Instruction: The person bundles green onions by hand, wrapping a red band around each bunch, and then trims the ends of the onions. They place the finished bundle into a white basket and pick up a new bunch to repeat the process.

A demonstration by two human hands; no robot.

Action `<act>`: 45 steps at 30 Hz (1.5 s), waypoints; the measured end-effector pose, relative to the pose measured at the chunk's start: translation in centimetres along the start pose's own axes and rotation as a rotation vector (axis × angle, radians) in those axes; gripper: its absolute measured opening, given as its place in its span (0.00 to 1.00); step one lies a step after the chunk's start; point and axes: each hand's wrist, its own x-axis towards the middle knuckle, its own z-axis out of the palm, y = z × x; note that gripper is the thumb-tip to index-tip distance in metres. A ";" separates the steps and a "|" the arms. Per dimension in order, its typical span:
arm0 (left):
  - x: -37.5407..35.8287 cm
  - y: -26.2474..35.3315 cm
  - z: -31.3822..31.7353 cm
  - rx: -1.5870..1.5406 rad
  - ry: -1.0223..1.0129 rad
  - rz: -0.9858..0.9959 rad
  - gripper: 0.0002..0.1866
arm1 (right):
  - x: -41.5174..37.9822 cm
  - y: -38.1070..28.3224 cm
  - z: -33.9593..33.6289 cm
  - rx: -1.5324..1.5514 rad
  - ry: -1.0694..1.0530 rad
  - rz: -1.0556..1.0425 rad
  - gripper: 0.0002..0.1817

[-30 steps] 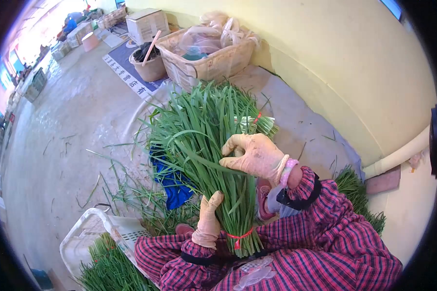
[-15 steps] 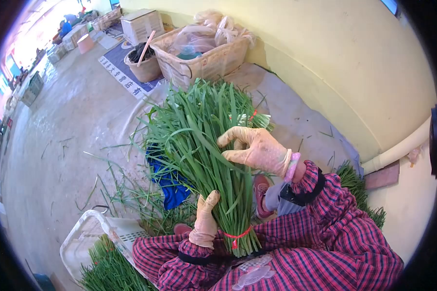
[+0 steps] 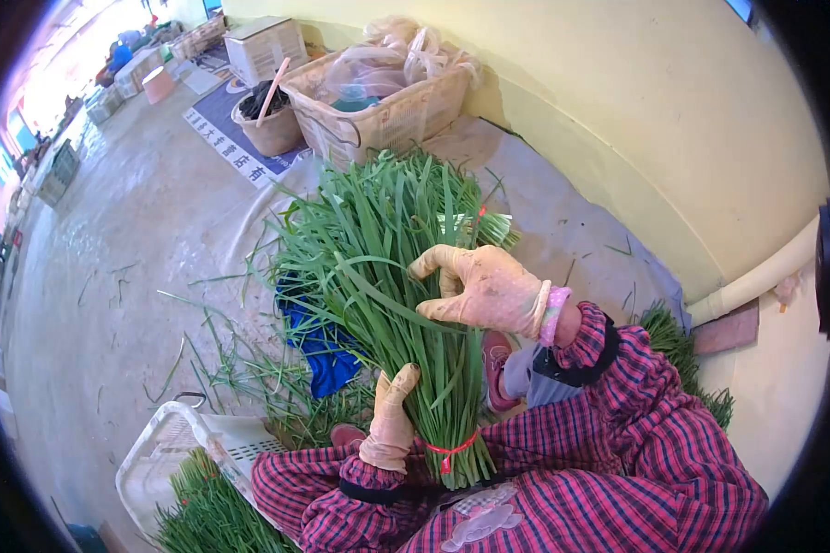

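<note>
A bunch of garlic chives (image 3: 443, 387) leans across my lap, its cut ends low and bound by a red tie (image 3: 450, 451). My left hand (image 3: 390, 426), in a pale glove, is closed round its lower stems, the thumb showing in front and the other fingers hidden behind. Over the upper leaves is my right hand (image 3: 489, 284), also gloved. Its index finger and thumb are apart and touch the leaves; the remaining fingers are curled. Behind lies another chive bunch (image 3: 489, 227) with a red tie, its leaves overlapping those of the held one.
Loose chive leaves (image 3: 258, 373) and a blue cloth (image 3: 327, 359) lie on the floor. A white basket (image 3: 161, 433) with chives stands at left. Ahead are a bucket (image 3: 272, 134) and a large crate (image 3: 378, 129) with plastic bags. A pipe (image 3: 756, 267) runs along the right wall.
My right hand has shifted very slightly down and left, and a few upper leaves lie differently. My left hand keeps its hold on the bunch.
</note>
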 end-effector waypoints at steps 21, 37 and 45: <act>0.7 0.1 0.6 0.097 -0.007 0.041 0.23 | -0.8 2.9 1.2 0.127 0.198 -0.208 0.11; 0.5 0.2 1.2 0.042 0.031 0.057 0.19 | -3.3 3.8 3.3 0.969 0.295 0.223 0.12; -0.1 -1.3 1.2 0.142 0.035 0.072 0.20 | -2.5 6.0 -1.3 0.956 0.782 0.094 0.10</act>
